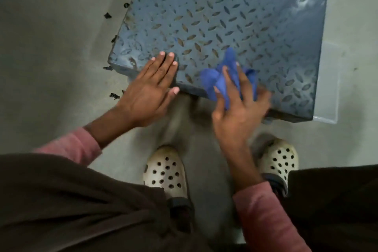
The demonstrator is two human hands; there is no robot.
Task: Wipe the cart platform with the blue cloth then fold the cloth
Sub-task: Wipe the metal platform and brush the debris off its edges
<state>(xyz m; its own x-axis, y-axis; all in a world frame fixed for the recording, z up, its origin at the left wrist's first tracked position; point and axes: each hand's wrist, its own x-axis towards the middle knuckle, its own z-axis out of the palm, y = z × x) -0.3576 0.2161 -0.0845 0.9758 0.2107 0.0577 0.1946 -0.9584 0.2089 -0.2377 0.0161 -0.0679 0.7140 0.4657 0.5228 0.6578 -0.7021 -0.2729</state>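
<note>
The cart platform is a blue-grey metal plate with a raised diamond tread, filling the upper middle of the head view. A crumpled blue cloth lies on its near edge. My right hand presses down on the cloth with spread fingers, and folds of cloth bunch up between them. This hand is motion-blurred. My left hand lies flat with straight fingers on the platform's near left corner, holding nothing.
Grey concrete floor surrounds the cart. Small black scraps lie on the floor along the platform's left edge. My two white perforated clogs stand just below the near edge. A pale panel runs along the platform's right side.
</note>
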